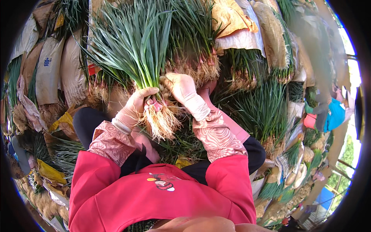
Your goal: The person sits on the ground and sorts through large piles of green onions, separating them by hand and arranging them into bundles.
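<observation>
My left hand, in a thin pale glove, grips a bunch of green allium plants just above their bulbs. The thumb lies across the stems. Long flat leaves fan upward and away from me, while pinkish bulbs and straw-coloured roots hang below the fist. My right hand, gloved too, is curled against the right side of the stems near the bulbs. Its fingertips are partly hidden, so whether it pinches anything cannot be told.
Another pile of rooted plants lies just beyond my hands. More bundles stand to the right, some under woven sacks. Sacks also cover rows on the left. Loose leaves litter the ground between my legs. A person in blue is at far right.
</observation>
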Tool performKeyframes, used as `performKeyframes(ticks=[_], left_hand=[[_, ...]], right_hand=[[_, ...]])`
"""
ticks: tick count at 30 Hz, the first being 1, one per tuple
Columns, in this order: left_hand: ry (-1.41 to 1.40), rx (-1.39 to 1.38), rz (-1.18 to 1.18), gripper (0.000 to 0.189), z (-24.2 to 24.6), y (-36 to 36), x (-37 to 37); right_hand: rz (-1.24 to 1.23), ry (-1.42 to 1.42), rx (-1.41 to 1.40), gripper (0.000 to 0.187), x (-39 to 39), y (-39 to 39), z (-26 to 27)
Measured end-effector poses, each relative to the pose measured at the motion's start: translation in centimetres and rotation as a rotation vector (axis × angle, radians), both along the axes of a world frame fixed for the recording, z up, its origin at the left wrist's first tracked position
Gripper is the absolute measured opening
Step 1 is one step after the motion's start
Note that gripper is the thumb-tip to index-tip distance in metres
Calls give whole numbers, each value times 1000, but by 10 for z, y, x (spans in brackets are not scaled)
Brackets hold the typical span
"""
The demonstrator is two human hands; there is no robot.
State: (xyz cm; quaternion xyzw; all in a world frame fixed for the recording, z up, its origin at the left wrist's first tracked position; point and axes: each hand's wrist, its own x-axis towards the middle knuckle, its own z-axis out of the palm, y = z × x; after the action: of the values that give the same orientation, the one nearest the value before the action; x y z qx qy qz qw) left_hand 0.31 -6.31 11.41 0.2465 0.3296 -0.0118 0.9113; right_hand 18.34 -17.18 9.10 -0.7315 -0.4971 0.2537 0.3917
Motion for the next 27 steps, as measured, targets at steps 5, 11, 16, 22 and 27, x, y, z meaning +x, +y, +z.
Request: performKeyframes(ticks=[5, 11, 16, 22, 27], left_hand=[[-163, -94, 109, 37, 15, -5, -5], [-138, -82, 58, 39, 24, 1, -15], [-79, -74, 90, 35, 23, -2, -14], [-161, -94, 114, 38, 21, -2, -18], [-132, -88, -32, 39, 13, -7, -16]], right_hand=[[-229, -336, -442, 21, 28, -48, -53], [-181, 307, -235, 57, 11, -58, 1], [-19, 436, -239, 44, -1, 6, 28], [-692, 1174, 273, 14, 17, -5, 13], [-277, 1390, 248, 16, -29, 17, 10]])
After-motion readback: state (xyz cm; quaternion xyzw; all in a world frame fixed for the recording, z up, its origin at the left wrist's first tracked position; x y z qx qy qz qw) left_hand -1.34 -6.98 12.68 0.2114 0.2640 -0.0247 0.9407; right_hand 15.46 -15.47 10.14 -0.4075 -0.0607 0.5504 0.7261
